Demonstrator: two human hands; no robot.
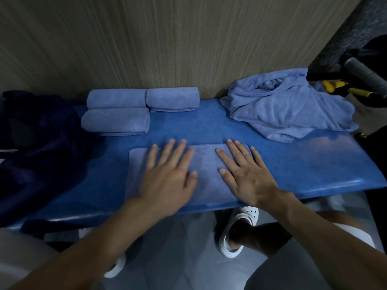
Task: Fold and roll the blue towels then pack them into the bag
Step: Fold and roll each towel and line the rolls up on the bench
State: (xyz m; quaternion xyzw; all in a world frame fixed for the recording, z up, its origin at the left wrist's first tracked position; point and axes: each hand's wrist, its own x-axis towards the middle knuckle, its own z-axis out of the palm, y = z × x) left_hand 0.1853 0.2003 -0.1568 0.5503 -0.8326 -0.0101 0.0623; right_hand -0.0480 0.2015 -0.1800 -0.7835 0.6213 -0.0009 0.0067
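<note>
- Both forearms reach in from the near edge; the left hand point(167, 181) lies palm down on the left part of a folded blue towel point(206, 176), its fingers point(166, 151) straight, spread and grasping nothing.
- At far left, a dark navy bag point(37, 143) slumps over the end of the blue padded worktop point(293, 164).
- Just right of the bag, three rolled towels sit at the back: one point(116, 98) against the wood-grain wall point(188, 38), one point(115, 120) touching it in front, and a third point(172, 98) end to end with the back one.
- The folded towel lies flat at the worktop's near edge, roughly in the middle.
- The right hand point(249, 178) presses flat on the towel's right part, fingers likewise extended and released.
- White clogs point(238, 233) show on the floor below.
- Further right, at the back, a loose pile of blue towels point(287, 107) lies crumpled.
- Beyond it, a grey handle point(364, 74) and yellow-tipped tools point(335, 84) show.
</note>
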